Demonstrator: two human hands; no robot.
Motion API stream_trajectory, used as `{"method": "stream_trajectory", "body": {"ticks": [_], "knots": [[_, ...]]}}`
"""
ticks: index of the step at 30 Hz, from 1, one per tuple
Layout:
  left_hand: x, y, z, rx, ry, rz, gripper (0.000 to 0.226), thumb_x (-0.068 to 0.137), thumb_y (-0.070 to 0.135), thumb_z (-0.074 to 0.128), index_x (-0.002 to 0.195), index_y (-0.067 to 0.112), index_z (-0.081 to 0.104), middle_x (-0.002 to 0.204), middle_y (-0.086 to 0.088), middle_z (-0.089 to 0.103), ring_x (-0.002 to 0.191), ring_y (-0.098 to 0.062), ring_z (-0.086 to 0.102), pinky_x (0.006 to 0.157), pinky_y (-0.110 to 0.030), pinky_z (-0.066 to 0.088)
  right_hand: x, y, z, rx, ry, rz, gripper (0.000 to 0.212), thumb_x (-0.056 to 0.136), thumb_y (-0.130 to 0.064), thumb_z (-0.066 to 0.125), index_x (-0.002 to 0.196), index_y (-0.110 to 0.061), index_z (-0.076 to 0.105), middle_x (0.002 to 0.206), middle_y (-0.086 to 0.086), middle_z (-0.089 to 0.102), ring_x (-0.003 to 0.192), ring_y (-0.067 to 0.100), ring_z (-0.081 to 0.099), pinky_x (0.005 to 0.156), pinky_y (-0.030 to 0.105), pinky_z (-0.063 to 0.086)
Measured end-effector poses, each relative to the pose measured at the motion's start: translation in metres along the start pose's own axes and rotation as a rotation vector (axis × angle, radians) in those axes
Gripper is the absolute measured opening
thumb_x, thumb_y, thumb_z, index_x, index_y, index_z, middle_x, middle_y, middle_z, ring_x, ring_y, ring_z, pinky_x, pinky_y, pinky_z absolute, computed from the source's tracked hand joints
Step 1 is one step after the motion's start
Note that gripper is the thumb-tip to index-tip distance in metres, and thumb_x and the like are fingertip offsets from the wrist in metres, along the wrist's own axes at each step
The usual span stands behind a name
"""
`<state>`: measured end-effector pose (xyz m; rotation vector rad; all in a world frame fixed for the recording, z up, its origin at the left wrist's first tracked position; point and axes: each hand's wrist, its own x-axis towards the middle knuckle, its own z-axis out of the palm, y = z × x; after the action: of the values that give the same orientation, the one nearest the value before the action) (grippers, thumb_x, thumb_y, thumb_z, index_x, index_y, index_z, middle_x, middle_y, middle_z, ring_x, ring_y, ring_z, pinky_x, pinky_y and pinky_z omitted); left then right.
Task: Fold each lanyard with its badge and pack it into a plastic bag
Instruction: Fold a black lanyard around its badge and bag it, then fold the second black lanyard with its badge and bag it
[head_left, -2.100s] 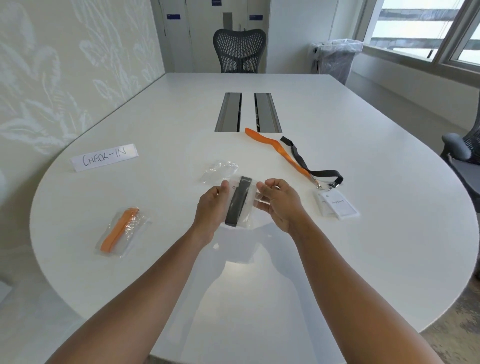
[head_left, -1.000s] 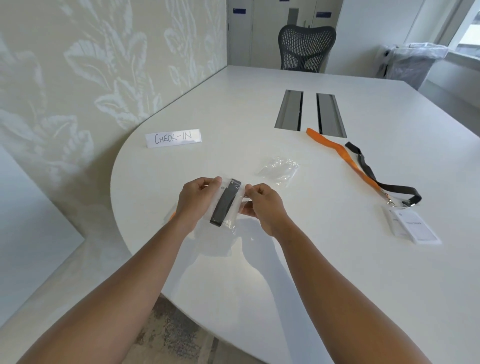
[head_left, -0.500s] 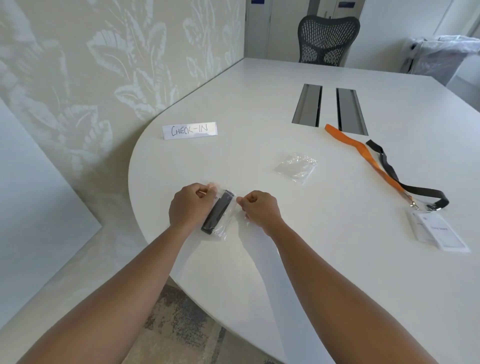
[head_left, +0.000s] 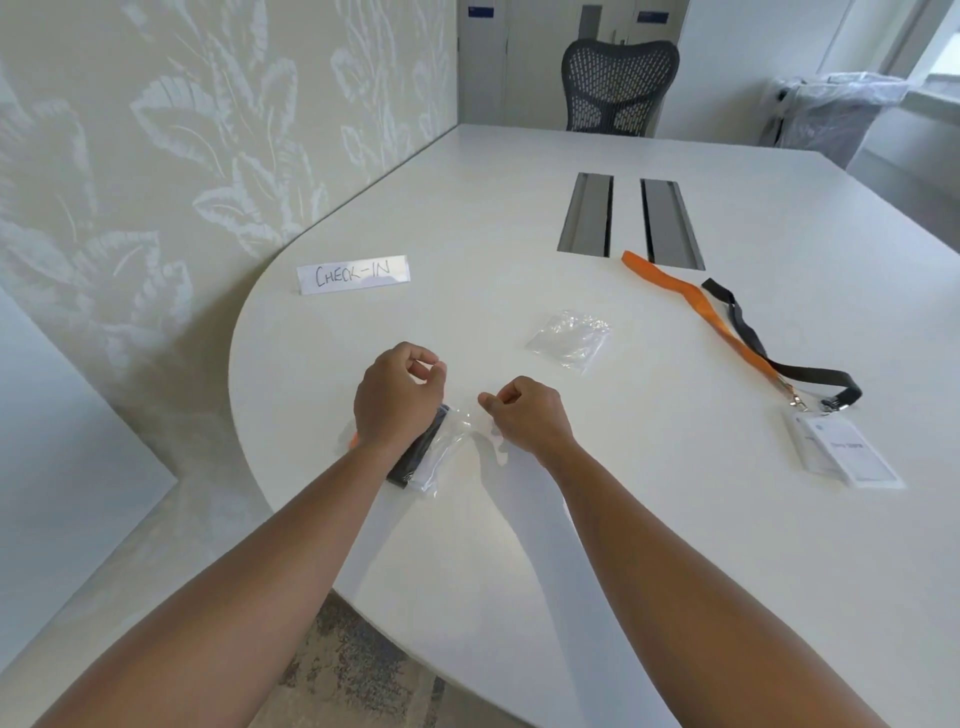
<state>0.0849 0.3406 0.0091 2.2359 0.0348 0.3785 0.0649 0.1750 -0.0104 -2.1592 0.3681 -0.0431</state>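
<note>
A clear plastic bag holding a folded black lanyard (head_left: 418, 457) lies on the white table (head_left: 519, 545) near its left edge. My left hand (head_left: 397, 397) hovers over the bag's left end, fingers curled with nothing in them. My right hand (head_left: 527, 413) is curled just right of the bag; whether it touches the plastic is unclear. An orange sliver of another packed bag (head_left: 353, 440) peeks out under my left wrist. An empty bag (head_left: 569, 340) lies farther back. A loose orange lanyard (head_left: 701, 306) and a loose black lanyard (head_left: 810, 371) lie at right with their badges (head_left: 847, 452).
A paper "CHECK-IN" sign (head_left: 353, 274) stands at the back left. Two metal cable slots (head_left: 587, 215) run down the table's middle. A mesh chair (head_left: 618, 85) and a lined bin (head_left: 831, 114) stand beyond the far end. A patterned wall runs along the left.
I carried the bagged black lanyard left and set it down by the packed orange one. Both hands have let go and lifted off it.
</note>
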Motion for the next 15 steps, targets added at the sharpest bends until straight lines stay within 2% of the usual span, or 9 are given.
{"method": "stream_trajectory", "body": {"ticks": [3,9,15], "knots": [[0.001,0.019,0.019,-0.016,-0.069,0.042,0.009,0.089,0.037,0.067,0.091,0.029,0.068,0.082,0.014,0.066,0.081,-0.012,0.064,0.071,-0.029,0.048,0.001,0.006,-0.021,-0.017,0.065,0.017,0.028,0.089,-0.044,0.065,0.09,-0.016,0.062,0.081,-0.005,0.067,0.072,0.016,0.064,0.067,0.031,0.051],[-0.005,0.061,0.068,-0.046,-0.23,0.144,0.01,0.088,0.039,0.068,0.09,0.029,0.068,0.081,0.015,0.067,0.078,-0.01,0.064,0.068,-0.027,0.047,0.0,0.033,-0.076,-0.097,0.239,0.07,0.027,0.091,-0.043,0.063,0.094,-0.016,0.062,0.089,-0.003,0.067,0.076,0.018,0.064,0.07,0.032,0.051],[-0.024,0.11,0.119,-0.092,-0.388,0.212,0.01,0.087,0.038,0.068,0.092,0.029,0.069,0.079,0.015,0.067,0.076,-0.007,0.065,0.069,-0.027,0.049,-0.003,0.08,-0.14,-0.214,0.441,0.119,0.024,0.091,-0.043,0.061,0.096,-0.02,0.066,0.105,0.0,0.066,0.099,0.02,0.06,0.08,0.033,0.05]]}}
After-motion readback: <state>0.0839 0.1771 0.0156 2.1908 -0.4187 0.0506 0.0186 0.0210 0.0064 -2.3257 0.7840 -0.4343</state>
